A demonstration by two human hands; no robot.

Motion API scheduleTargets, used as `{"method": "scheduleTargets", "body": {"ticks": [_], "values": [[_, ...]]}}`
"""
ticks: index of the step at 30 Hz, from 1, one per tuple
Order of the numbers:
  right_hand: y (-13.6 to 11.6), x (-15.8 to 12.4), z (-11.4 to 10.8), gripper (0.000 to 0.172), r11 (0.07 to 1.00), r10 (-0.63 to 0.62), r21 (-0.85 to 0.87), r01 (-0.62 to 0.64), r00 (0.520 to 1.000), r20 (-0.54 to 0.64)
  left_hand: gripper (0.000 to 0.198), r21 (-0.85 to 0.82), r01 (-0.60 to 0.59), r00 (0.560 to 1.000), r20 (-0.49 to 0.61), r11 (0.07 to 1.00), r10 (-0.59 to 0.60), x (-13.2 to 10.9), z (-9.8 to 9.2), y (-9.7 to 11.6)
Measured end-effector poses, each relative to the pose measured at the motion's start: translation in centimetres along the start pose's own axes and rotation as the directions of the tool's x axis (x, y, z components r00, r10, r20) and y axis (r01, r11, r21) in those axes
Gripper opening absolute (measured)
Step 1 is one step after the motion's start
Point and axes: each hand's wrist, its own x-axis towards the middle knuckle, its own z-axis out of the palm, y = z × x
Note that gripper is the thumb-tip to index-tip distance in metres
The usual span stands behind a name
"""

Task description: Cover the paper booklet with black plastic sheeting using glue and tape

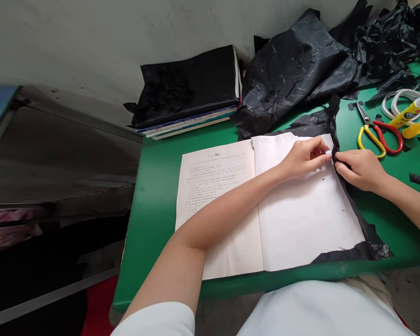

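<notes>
A green table [154, 186] is standing against a grey wall [91, 42], with one open book [301, 219] lying at its near side. Your two hands are working close together at the book's right edge: your left hand [306, 157] is pinching a small white piece [328, 152], your right hand [360, 170] gripping the black border [367, 228]. Your left forearm [227, 210] is blocking some print. One scissors [367, 121] and one glue stick [411, 112] are lying far right, one book stack [192, 88] far left.

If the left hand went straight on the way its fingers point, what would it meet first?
Probably the black edging along the white page, just ahead of the left hand, with the right hand pinching it there. Any gap before it is hard to judge.
</notes>
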Motion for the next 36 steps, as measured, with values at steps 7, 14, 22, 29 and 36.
{"method": "scheduleTargets", "body": {"ticks": [7, 14, 22, 29, 36], "values": [[0.02, 0.04, -0.11, 0.022, 1.000, -0.002, -0.002, 0.002, 1.000, 0.007, 0.044, 0.042, -0.028, 0.998, 0.050, 0.999, 0.026, 0.03, -0.15, 0.17], [0.04, 0.07, -0.08, 0.024, 1.000, -0.012, 0.006, 0.012, 1.000, 0.000, 0.039, 0.024, -0.025, 0.998, 0.057, 0.999, 0.023, 0.03, -0.15, 0.12], [-0.04, 0.05, -0.12, 0.024, 1.000, -0.007, -0.014, 0.007, 1.000, 0.016, 0.034, 0.028, -0.042, 0.997, 0.059, 0.999, 0.040, 0.04, -0.09, 0.02], [-0.11, 0.09, -0.11, 0.024, 0.999, -0.008, -0.033, 0.009, 1.000, 0.013, 0.035, 0.051, -0.058, 0.996, 0.066, 0.997, 0.054, 0.02, -0.19, 0.06], [-0.10, 0.02, -0.08, 0.025, 0.999, -0.019, -0.047, 0.019, 1.000, 0.009, 0.036, 0.048, -0.064, 0.996, 0.069, 0.997, 0.061, 0.00, -0.16, -0.05]]}}
